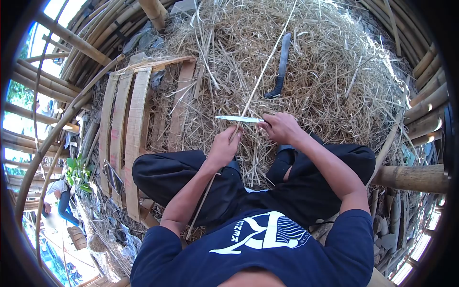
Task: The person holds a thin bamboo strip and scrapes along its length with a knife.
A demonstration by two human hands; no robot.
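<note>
Lettering (236, 230) in white runs across the chest of the navy shirt (191, 260), beside a large white emblem with curved stripes; it stands turned and creased, and we cannot read it for certain. Reddish marks on the slatted wooden frame (135, 119), left of centre, are too faint for us to read.

That frame is of flat, pale, rough boards with gaps between them. We see dry, curled shavings (334, 76) matted over the ground in the upper middle, and on them a machete (283, 60) with a dark blade and a black, ribbed handle. Round, smooth bamboo poles (413, 178) line the right edge, and dark, softly folded trousers (315, 177) cover the bent legs.

At the centre, the left hand (224, 147) has its thumb and fingers closed in a pinch round the long strip (267, 68), thin and straw-coloured, which slants from the top middle of the frame past the left forearm to the lower middle. Just right of it, the right hand (282, 127) has its fingers curled tight round the handle of the knife (234, 118), whose narrow, shiny, pointed blade lies leftward across the long strip, above the left fingertips. We cannot tell whether the edge bites in.
</note>
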